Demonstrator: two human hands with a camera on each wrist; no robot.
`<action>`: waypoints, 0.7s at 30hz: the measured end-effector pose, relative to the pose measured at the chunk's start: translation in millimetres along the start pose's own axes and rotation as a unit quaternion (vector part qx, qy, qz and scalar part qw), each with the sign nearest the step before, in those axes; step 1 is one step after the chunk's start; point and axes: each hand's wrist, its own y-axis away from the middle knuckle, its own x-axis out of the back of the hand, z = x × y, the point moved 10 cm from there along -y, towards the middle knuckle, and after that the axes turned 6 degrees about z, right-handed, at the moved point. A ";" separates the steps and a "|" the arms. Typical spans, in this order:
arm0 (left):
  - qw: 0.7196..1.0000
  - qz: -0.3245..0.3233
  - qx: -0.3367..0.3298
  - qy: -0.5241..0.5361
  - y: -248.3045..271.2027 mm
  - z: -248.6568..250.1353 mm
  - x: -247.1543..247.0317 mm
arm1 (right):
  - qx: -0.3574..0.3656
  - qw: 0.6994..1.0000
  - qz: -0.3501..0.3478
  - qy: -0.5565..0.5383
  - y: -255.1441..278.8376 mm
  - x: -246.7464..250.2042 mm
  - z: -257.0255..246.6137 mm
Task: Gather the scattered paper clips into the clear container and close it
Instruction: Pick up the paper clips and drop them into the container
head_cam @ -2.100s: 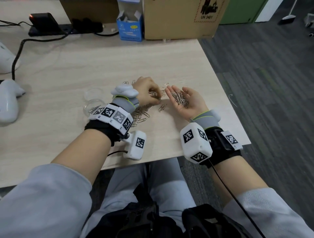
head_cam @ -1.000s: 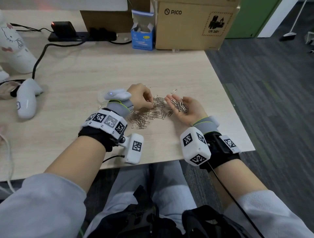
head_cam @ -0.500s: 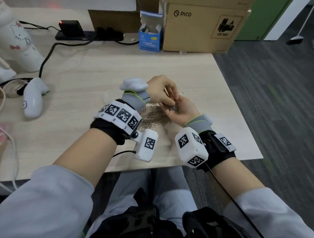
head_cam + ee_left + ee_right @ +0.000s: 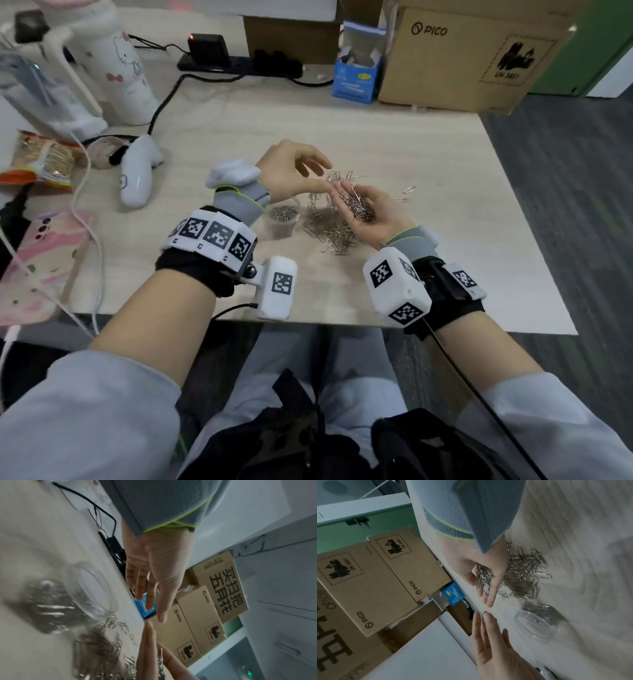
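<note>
Paper clips [image 4: 356,205] lie heaped in the cupped palm of the right hand [image 4: 371,214], whose grip is curled loosely around them, palm up above the bench [image 4: 428,164]. More loose clips [image 4: 330,231] sit piled on the bench just under that hand, and a few strays [image 4: 406,193] lie beyond it. Just left of the pile stands the clear container [image 4: 282,219], uncovered and part filled with clips. Above the container, the left hand [image 4: 291,171] hovers with fingers spread and relaxed, its grip empty, fingertips almost meeting the right hand's.
</note>
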 end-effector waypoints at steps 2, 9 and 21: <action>0.999 -0.008 0.032 -0.030 11.2 -16.8 4.6 | -0.001 1.000 -0.007 0.022 0.9 -4.8 10.0; 0.971 -0.087 0.068 -0.211 44.1 -55.1 -6.9 | 0.002 0.993 -0.020 0.113 7.4 -24.9 36.2; 0.990 0.016 0.040 -0.136 39.8 -46.0 6.1 | -0.017 0.990 0.024 0.141 8.1 -32.9 55.8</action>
